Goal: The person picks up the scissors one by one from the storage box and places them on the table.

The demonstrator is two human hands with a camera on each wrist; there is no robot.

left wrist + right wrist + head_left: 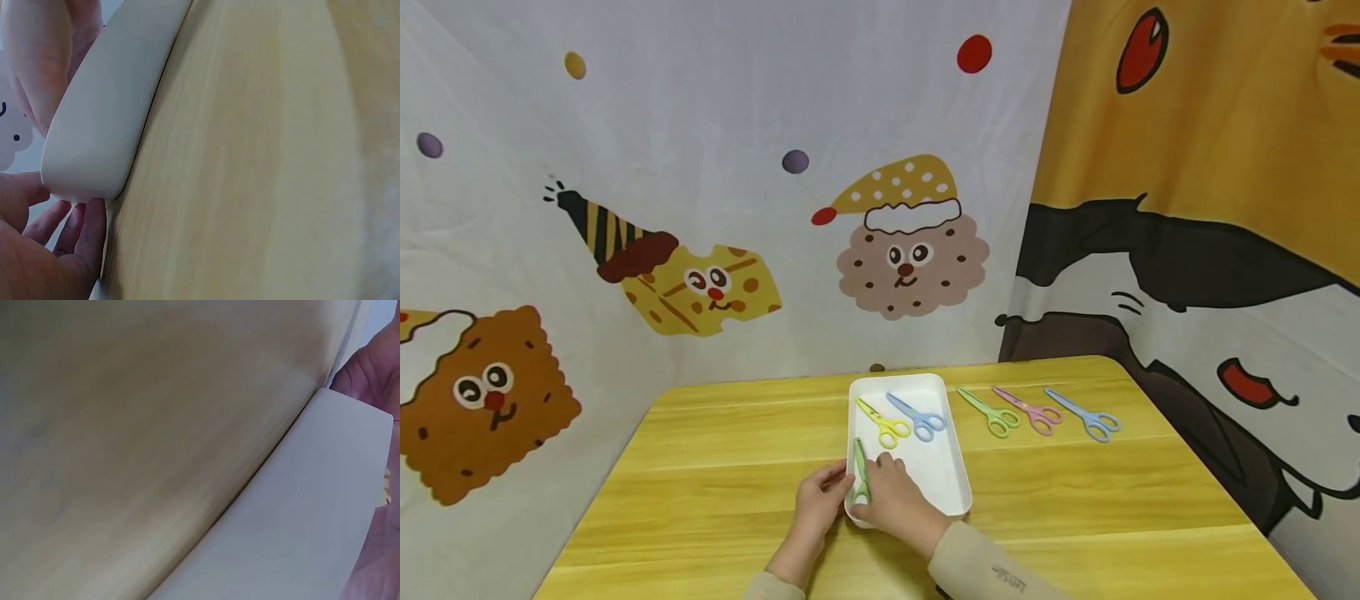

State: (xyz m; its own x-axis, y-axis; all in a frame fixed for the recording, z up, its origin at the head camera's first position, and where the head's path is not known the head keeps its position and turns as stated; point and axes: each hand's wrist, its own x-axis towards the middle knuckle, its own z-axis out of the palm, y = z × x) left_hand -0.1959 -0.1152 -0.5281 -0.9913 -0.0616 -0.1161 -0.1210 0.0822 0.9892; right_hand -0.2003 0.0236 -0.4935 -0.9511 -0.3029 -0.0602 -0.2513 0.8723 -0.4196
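Note:
A white tray (932,483) lies on the table with its long side running away from me. My left hand (818,502) grips its left edge near the front corner, thumb at the rim; in the left wrist view the fingers (92,231) press the outer wall. Reaching over the front of the tray, my right hand (901,500) holds green scissors (861,467) along the inner left wall, its curled fingers partly covering the handles. Yellow scissors (883,423) and blue scissors (917,417) lie farther back in the tray.
Right of the tray, green scissors (989,412), pink scissors (1030,411) and blue scissors (1084,415) lie in a row on the wooden table (715,467). A cloth backdrop with printed cartoon figures (910,267) hangs behind the table's far edge.

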